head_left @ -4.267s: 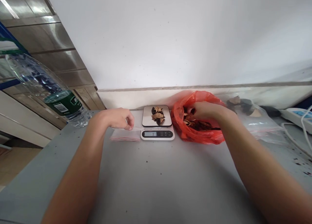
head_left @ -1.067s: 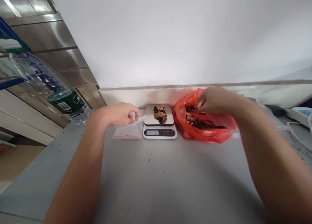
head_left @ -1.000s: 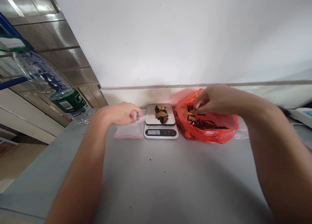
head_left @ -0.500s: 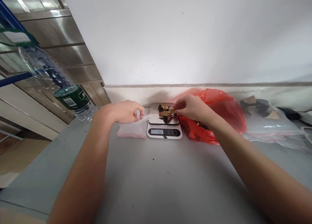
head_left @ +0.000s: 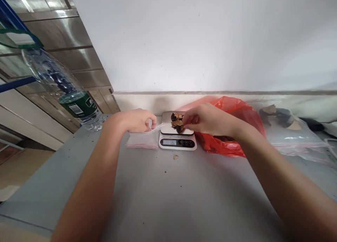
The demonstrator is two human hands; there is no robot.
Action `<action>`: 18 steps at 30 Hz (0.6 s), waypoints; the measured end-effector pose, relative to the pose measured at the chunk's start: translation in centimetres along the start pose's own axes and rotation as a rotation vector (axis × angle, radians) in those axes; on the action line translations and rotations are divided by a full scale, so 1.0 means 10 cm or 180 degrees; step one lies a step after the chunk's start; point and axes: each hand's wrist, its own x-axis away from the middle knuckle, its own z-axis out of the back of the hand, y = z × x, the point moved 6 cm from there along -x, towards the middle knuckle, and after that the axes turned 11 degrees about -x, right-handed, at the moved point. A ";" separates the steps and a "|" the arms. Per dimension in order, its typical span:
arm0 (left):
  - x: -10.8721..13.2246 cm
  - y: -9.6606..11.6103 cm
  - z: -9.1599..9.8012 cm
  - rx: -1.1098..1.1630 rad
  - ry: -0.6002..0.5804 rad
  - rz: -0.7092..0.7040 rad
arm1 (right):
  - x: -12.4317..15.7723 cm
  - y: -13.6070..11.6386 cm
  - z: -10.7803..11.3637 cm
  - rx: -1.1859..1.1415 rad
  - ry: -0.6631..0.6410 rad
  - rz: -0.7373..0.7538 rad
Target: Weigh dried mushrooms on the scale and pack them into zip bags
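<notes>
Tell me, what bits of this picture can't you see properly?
All in the head view:
On the kitchen scale, the display digits are too small to read.
At the right hand, its own fingers hide whether it grips any of the dried pieces on the scale.
In the red plastic bag, the right wrist and the bag's wall hide the contents.
In the large clear bag, the dark lumps are too blurred to name.

i read the scale display (head_left: 173,142), just below my right hand (head_left: 207,119), as 102; any decimal point is too small to tell. the bottle's green label (head_left: 79,103), left of my left hand (head_left: 137,120), carries a barcode, its print unreadable.
</notes>
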 end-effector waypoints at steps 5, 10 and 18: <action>0.01 -0.02 0.00 -0.0032 -0.0070 0.0042 | 0.03 -0.14 -0.44 0.0393 -0.1238 -0.0010; 0.00 -0.05 0.00 -0.0048 -0.0040 0.0057 | -0.02 -0.16 -0.71 0.0861 -0.1466 0.0016; 0.03 -0.05 0.00 -0.0057 -0.0022 0.0077 | -0.03 -0.16 -0.61 0.0619 -0.1343 -0.0016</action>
